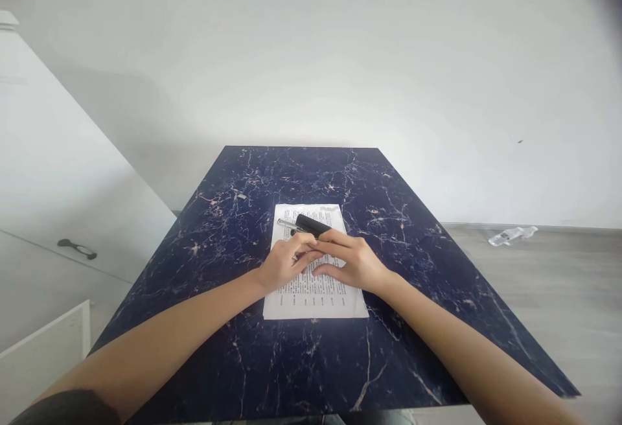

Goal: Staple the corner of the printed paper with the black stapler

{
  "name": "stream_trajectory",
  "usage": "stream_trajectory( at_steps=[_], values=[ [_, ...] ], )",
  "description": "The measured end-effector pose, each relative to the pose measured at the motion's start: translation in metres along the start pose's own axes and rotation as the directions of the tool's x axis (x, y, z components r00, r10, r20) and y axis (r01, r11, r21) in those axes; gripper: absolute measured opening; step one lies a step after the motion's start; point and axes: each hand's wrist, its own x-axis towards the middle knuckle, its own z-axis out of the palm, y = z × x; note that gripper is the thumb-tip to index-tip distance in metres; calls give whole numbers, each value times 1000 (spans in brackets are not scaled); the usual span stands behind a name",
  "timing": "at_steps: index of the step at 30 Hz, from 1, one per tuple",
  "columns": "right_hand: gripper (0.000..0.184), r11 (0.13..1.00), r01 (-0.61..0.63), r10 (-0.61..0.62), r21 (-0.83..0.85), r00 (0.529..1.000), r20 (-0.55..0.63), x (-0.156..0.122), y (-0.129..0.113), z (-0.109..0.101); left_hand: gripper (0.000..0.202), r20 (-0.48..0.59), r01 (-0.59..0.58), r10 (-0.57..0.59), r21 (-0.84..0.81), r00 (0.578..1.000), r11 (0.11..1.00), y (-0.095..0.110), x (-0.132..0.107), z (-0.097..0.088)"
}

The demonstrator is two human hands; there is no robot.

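A few printed sheets of paper lie on the dark blue marbled table, under both of my hands. Across their upper part rest a clear-barrelled pen and a thicker black object, pen-like or a slim case; its kind is unclear. My left hand is closed, its curled fingers over the near part of the pen. From the other side, my right hand meets it fingertip to fingertip, its index finger by the black object's near end. What lies between the fingertips is hidden.
The table reaches towards a white wall. On the left stands a white cabinet with a dark handle. A crumpled clear plastic item, apparently a bottle, lies on the floor at right.
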Motion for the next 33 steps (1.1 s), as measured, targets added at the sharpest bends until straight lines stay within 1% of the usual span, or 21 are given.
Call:
stream_trajectory(
  at_steps=[1,3,5,7,10,12,13,15,16,17,18,19,20,22,23,24,25,26,28,31,33],
  values=[
    [36,998,66,-65,-13,997,38,0,0,3,22,1,8,-8,-5,1000,1000,0,0,0],
    [31,989,129,-127,-73,991,42,-2,2,8,21,15,22,-21,-22,1000,1000,-1,0,-1],
    [27,980,143,-145,-139,989,-5,-4,5,11,22,39,37,-36,-41,999,998,-2,-1,-1],
    [28,967,162,-171,-194,985,-32,-7,6,12,22,59,50,-48,-39,997,998,-2,-2,0],
    [34,944,216,-224,-248,975,-5,-11,7,11,23,98,30,-31,6,995,1000,-1,-3,1],
    [36,936,220,-228,-274,974,1,-12,9,7,25,87,5,-11,71,996,997,-1,-1,-2],
    [35,939,197,-211,-281,977,-20,-12,11,5,24,49,-3,-2,106,999,994,-2,1,-5],
    [31,954,74,-113,-291,986,-119,-9,22,-5,19,-106,27,-7,189,994,982,-7,9,-19],
    [28,954,-23,-35,-298,982,-188,-9,31,-12,17,-203,77,-29,237,979,969,-10,15,-29],
    [27,944,-134,56,-300,965,-256,-9,43,-20,17,-299,163,-70,298,952,940,-16,21,-41],
    [27,918,-252,150,-305,935,-320,-10,57,-28,18,-373,273,-126,372,919,887,-22,26,-55],
    [28,884,-351,232,-309,903,-362,-13,72,-38,19,-406,384,-195,461,893,800,-29,30,-69],
    [27,844,-442,314,-305,867,-387,-17,89,-47,20,-406,460,-256,560,878,689,-38,33,-84],
    [25,748,-617,497,-245,765,-410,-28,122,-64,27,-415,518,-313,724,854,456,-56,33,-109],
    [26,702,-683,582,-201,713,-392,-35,136,-71,34,-430,535,-334,762,839,364,-65,30,-119],
    [26,668,-726,633,-165,671,-386,-41,148,-77,42,-432,544,-366,783,825,301,-74,27,-127],
    [25,641,-755,670,-136,638,-381,-47,157,-81,49,-422,545,-400,793,813,271,-82,24,-133],
    [23,625,-772,692,-118,618,-374,-51,163,-84,54,-403,541,-433,798,807,266,-90,21,-136],
    [23,615,-779,701,-121,610,-370,-56,171,-86,58,-352,525,-474,796,807,303,-100,17,-139],
    [25,626,-747,650,-224,658,-381,-57,174,-85,54,-304,504,-475,776,825,379,-104,16,-138],
    [28,631,-716,592,-298,693,-412,-55,174,-84,51,-295,493,-462,774,836,397,-100,16,-136]
  ],
)
